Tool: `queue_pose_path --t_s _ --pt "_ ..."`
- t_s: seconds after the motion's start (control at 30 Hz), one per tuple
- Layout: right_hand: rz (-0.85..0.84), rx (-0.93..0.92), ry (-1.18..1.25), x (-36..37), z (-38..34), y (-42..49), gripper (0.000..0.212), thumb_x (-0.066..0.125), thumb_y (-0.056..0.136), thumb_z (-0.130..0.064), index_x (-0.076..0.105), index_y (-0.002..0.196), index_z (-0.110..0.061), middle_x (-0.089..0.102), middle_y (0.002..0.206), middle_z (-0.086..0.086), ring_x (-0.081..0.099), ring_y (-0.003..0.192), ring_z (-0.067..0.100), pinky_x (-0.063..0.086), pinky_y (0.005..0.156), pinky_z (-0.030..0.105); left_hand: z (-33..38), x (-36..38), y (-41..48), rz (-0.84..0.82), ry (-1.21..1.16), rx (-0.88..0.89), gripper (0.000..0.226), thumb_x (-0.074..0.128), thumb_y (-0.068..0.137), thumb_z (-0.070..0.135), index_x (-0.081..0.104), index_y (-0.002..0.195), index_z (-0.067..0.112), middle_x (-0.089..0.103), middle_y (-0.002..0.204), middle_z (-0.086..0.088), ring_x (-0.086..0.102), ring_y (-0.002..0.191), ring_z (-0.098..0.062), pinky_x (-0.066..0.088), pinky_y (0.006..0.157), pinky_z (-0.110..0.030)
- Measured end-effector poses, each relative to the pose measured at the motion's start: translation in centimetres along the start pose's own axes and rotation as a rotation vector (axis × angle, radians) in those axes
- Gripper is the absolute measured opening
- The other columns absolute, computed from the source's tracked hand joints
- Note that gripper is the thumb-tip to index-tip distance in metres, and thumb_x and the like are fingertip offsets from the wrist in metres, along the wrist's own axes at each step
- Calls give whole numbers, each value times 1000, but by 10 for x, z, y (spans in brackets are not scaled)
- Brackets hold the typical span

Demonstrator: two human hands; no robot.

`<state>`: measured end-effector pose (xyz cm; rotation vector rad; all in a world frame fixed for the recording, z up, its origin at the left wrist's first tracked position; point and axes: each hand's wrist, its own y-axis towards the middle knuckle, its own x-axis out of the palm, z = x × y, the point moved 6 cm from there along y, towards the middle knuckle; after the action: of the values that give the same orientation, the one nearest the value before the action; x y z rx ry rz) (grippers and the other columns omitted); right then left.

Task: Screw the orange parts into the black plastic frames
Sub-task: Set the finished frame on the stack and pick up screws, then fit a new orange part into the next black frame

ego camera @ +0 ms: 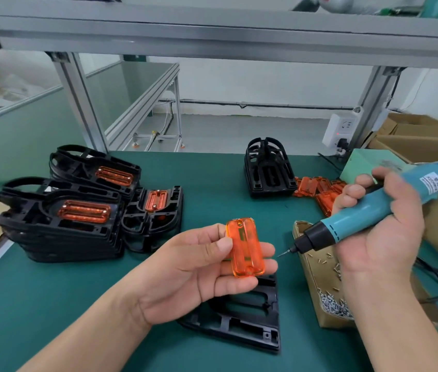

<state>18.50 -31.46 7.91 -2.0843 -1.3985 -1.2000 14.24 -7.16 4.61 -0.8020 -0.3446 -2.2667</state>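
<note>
Holding an orange part (pixel 244 247) in the left hand (pixel 199 275) above a black frame (pixel 242 318), right hand (pixel 379 232) gripping a blue screwdriver (pixel 368 210), label unreadable.

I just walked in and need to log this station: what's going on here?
The left hand holds one orange part above an empty black frame lying on the green mat; it is not seated yet. The right hand grips a teal electric screwdriver near a cardboard tray of screws. Finished frames with orange parts are stacked at the left.
</note>
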Motion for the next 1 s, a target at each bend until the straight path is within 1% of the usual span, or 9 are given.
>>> queue_pose_path --t_s 0.23,0.37,0.47,0.57,0.67,0.73,0.77,0.87,1.0 --pt "-13 15 -8 0 3 0 4 59 102 -17 62 102 -14 63 86 2 59 69 13 51 65 23 1 4 -1 -33 9 -21 30 51 110 8 52 137 -5 52 144 -38 49 136 -55 59 100 -41" --pt "-27 26 -12 0 5 0 4 59 102 -18 60 104 -14 63 86 2 59 69 13 51 65 23 1 0 -3 37 26 -60 25 59 107 17 60 125 0 61 132 -35 59 127 -53 64 81 -36" --pt "-30 31 -10 0 5 0 4 59 102 -17 60 104 -14 63 86 2 59 70 14 51 66 23 0 -7 -4 136 113 -91 27 62 105 23 63 119 1 66 125 -33 70 110 -44 63 65 -30" --pt "-32 25 -16 0 5 0 5 60 102 -17 59 105 -13 62 87 3 59 71 14 50 67 24 0 -13 -5 256 408 -86 41 71 97 27 58 126 1 73 114 -23 73 98 -34 59 64 -30" --pt "-30 30 -18 0 5 -1 6 61 102 -17 59 106 -13 62 88 3 59 71 15 50 67 25 7 -13 -8 381 1053 14 41 81 84 36 67 123 34 75 111 8 73 98 -13 58 84 -30" --pt "-27 35 -17 -1 6 -1 7 61 101 -17 59 107 -12 62 89 3 59 72 15 51 67 25 7 -3 -9 345 1442 86 36 76 84 41 66 119 40 67 111 18 65 99 -5 51 89 -22" --pt "-28 36 -17 -1 6 -1 8 62 101 -17 59 107 -12 62 89 3 59 72 15 51 67 25 6 2 -8 309 1564 119 33 72 86 39 65 119 39 63 110 18 61 101 -4 47 89 -19" --pt "-33 39 -11 0 6 -1 8 62 101 -16 59 107 -12 63 88 3 60 71 15 52 67 25 0 9 -5 238 1724 147 31 68 89 36 63 120 37 56 111 19 54 110 -3 39 95 -17" --pt "-40 37 -7 0 6 -1 4 60 103 -15 59 105 -12 63 87 4 60 70 15 51 66 25 -2 9 -6 254 1819 155 33 67 89 42 60 121 39 52 113 22 48 112 -3 40 99 -21"
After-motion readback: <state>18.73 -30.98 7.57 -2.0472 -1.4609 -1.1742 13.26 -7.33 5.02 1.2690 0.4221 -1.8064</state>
